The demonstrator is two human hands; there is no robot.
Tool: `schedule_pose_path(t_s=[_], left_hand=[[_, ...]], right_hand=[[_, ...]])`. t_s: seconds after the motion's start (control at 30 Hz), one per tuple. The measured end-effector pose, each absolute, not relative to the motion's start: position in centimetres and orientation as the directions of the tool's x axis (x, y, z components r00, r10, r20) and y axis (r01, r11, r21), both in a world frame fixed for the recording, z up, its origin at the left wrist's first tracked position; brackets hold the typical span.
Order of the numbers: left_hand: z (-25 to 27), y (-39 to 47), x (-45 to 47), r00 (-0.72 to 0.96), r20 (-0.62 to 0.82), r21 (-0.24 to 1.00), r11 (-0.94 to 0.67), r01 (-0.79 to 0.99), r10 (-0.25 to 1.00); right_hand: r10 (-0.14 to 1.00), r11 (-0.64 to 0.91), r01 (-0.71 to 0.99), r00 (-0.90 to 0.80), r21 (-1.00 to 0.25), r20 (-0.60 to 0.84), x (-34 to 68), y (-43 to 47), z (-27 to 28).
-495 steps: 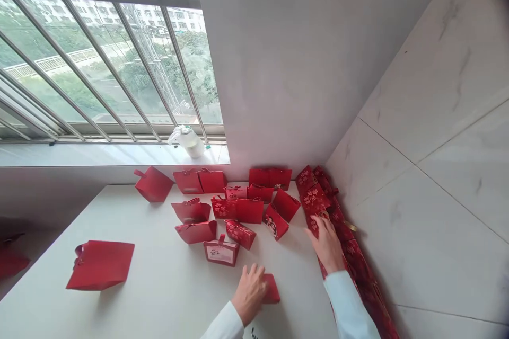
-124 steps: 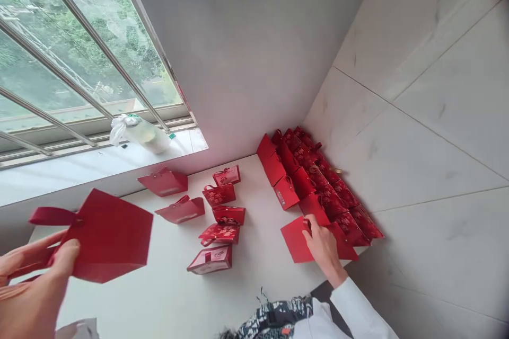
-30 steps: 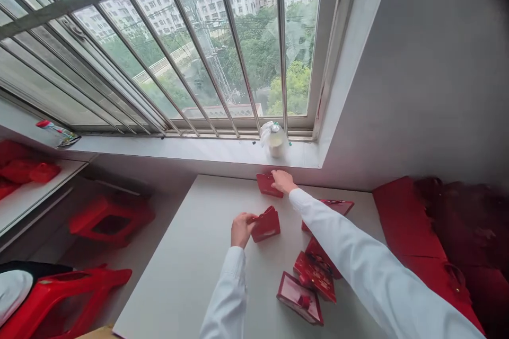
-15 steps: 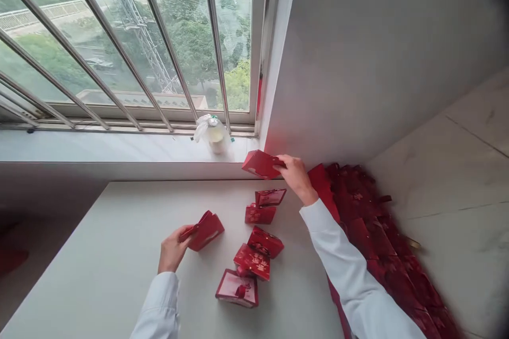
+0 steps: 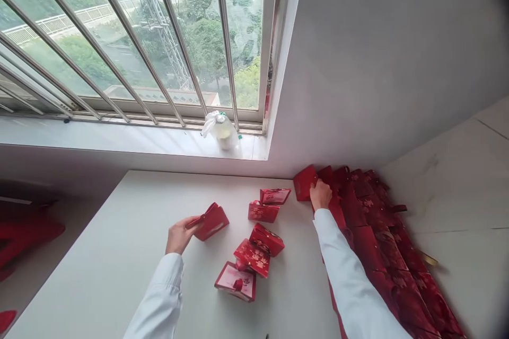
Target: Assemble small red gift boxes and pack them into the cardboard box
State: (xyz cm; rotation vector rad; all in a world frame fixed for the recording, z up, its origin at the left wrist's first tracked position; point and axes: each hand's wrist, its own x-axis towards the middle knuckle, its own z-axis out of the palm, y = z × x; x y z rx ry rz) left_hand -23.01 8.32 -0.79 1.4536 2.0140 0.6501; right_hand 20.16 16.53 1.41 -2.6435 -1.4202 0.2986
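My left hand (image 5: 181,235) pinches the edge of a small red gift box (image 5: 213,221) above the left-middle of the white table (image 5: 131,254). At the table's far right corner, my right hand (image 5: 321,194) grips another red gift box (image 5: 304,184) by its right side. That box is beside a dense row of red gift boxes (image 5: 368,246) along the right edge; whether it touches them I cannot tell. Between my hands stand several loose boxes: a pink-faced box (image 5: 236,280), a gold-patterned box (image 5: 254,257) and a pair farther back (image 5: 264,212).
Behind the table are a white windowsill (image 5: 99,135) and a barred window (image 5: 191,37). A knotted clear bag with a pale cup (image 5: 225,134) sits on the sill. A grey wall (image 5: 377,63) rises at the right. Red items (image 5: 27,235) lie low at the left.
My right hand has carried its red gift box right and down, from near the sill corner to the front of the packed row. My left hand still holds its box, nearly unmoved. The view has shifted slightly.
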Motion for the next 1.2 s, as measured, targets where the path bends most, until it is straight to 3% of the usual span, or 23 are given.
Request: schedule_pose_path(t_s=[0.17,0.3,0.4,0.5,0.57,0.67,0.8,0.93,1.07,1.2], left_hand=[[-0.1,8.4,-22.3,-0.277,-0.152,0.655,0.306,0.691,0.949],[2.7,7.9,-21.5,-0.304,-0.116,0.665,0.301,0.683,0.946],[7.3,7.0,-20.2,-0.208,-0.015,0.66,0.166,0.732,0.978],[13.4,5.6,-17.6,-0.041,0.109,0.61,-0.034,0.792,0.993],[17.0,4.4,-15.5,0.085,0.168,0.581,-0.169,0.796,0.982],[20.2,3.0,-12.5,0.281,0.213,0.561,-0.352,0.749,0.936],[20.3,2.0,-9.3,0.393,0.234,0.584,-0.452,0.674,0.889],[18.5,1.4,-7.9,0.288,0.235,0.616,-0.371,0.695,0.928],[16.0,0.5,-9.1,0.247,0.093,0.649,-0.247,0.719,0.964],[12.6,-0.6,-12.4,0.232,-0.105,0.582,-0.13,0.803,0.967]], right_hand=[[0.838,-0.536,0.801,0.542,-0.266,-0.057,19.9,16.8,1.2],[0.869,-0.442,0.836,0.489,-0.325,0.075,19.8,14.4,3.6],[0.937,-0.12,0.859,0.263,-0.497,0.229,18.1,11.6,6.7],[0.946,0.276,0.722,-0.089,-0.634,0.311,14.3,8.5,10.7],[0.906,0.421,0.648,-0.264,-0.634,0.331,11.3,6.6,13.4],[0.869,0.494,0.626,-0.379,-0.603,0.318,8.6,4.1,16.8],[0.926,0.374,0.666,-0.309,-0.645,0.218,9.9,1.0,18.1],[0.988,-0.01,0.76,0.106,-0.65,0.109,14.3,-1.1,14.7],[0.895,-0.394,0.815,0.446,-0.426,0.025,18.0,0.2,9.0],[0.817,-0.565,0.77,0.571,-0.296,-0.075,19.1,4.0,4.0]])
